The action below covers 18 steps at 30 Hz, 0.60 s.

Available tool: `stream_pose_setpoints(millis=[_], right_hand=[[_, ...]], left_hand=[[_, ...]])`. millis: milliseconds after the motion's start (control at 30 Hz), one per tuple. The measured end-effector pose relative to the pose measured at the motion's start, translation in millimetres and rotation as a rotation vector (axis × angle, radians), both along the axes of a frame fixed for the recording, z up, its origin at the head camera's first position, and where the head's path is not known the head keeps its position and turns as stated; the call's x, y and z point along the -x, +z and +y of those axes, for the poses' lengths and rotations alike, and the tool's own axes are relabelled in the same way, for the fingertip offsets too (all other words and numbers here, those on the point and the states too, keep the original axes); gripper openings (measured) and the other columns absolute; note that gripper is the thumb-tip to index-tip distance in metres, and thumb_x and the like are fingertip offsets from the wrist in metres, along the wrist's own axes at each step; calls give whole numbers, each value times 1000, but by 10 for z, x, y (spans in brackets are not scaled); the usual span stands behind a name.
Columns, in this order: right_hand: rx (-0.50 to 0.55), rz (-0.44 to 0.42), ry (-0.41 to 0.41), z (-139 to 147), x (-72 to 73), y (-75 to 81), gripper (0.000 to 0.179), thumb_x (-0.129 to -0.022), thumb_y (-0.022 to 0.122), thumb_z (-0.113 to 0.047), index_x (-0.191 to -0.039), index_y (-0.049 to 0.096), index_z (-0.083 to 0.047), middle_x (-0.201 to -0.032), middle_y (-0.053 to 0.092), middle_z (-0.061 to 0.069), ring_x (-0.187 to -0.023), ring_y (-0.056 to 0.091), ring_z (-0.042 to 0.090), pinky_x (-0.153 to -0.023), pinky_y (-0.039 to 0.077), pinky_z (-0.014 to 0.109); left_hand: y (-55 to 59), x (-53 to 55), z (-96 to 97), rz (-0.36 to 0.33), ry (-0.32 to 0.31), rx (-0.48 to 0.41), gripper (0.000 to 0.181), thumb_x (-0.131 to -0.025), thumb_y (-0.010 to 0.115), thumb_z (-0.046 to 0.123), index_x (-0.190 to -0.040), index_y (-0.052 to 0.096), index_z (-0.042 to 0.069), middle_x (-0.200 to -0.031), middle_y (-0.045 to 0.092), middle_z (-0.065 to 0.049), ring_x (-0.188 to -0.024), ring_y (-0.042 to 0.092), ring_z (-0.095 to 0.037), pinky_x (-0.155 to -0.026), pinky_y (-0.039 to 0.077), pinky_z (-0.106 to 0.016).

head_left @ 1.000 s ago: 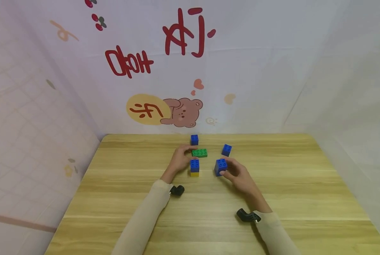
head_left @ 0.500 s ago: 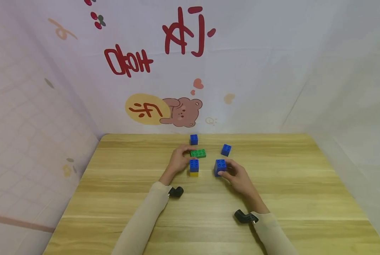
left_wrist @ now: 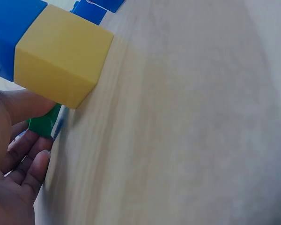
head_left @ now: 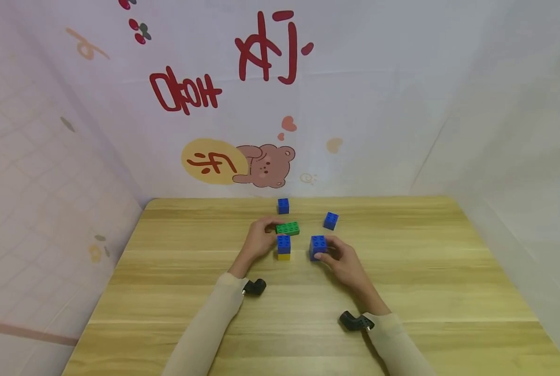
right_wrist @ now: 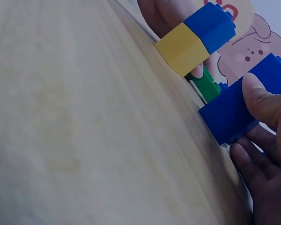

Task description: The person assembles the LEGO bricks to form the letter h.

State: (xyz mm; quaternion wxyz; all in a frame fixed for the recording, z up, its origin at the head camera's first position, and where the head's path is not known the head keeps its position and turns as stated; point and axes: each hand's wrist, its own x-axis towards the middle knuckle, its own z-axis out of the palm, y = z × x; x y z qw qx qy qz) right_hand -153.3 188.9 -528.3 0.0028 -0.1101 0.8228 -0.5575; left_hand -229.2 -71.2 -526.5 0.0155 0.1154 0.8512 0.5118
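Note:
In the head view, my left hand [head_left: 259,237] grips the left end of a flat green toy brick [head_left: 287,228] between thumb and fingers. Just in front of that brick stands a small stack, a blue brick [head_left: 284,242] on top of a yellow brick [head_left: 284,256]. To its right, my right hand [head_left: 345,260] pinches a tall blue stack [head_left: 318,248] that seems made of two bricks, its thumb [right_wrist: 260,96] on the near side. The right wrist view has the blue stack low at the tabletop, with the green brick [right_wrist: 206,84] partly hidden behind it.
A single blue brick [head_left: 283,206] lies near the table's back edge, behind the green one. Another blue brick [head_left: 331,220] sits behind the right hand. The wooden table [head_left: 280,334] meets a printed white backdrop [head_left: 378,115] at the back.
The green brick has shifted slightly left and nearer, turning a little, with my left hand. My right hand and its blue stack have moved slightly left, closer to the yellow-and-blue stack.

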Motion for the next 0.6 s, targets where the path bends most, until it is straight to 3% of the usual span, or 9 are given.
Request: stream_pose_setpoints(millis=[233,400,600], right_hand=[[14,-18,18,-88,-99,211,41,-95,72,-5,-133,60,5,-128,67,27,-118,67,42,-103,55,52],[40,-2,23,-135,-130,235,40,-94,72,-3,-131,61,6,-125,68,27,-116,67,42,-102,55,48],[41,-1,17,-174,-147,218,39,-93,73,-3,-130,62,5,-125,69,26,-116,68,41,-102,56,49]], left_hand=[[10,-49,-37,18,-6,-43,37,-88,75,-5,-121,75,10,-125,69,-11,-102,66,-23,-86,60,-32],[12,-86,-54,4,1,-69,35,-88,73,-7,-121,74,6,-130,67,-13,-107,68,-25,-90,62,-33],[40,-140,-91,-2,12,-84,34,-89,73,-6,-120,75,6,-125,68,-15,-105,70,-26,-90,62,-33]])
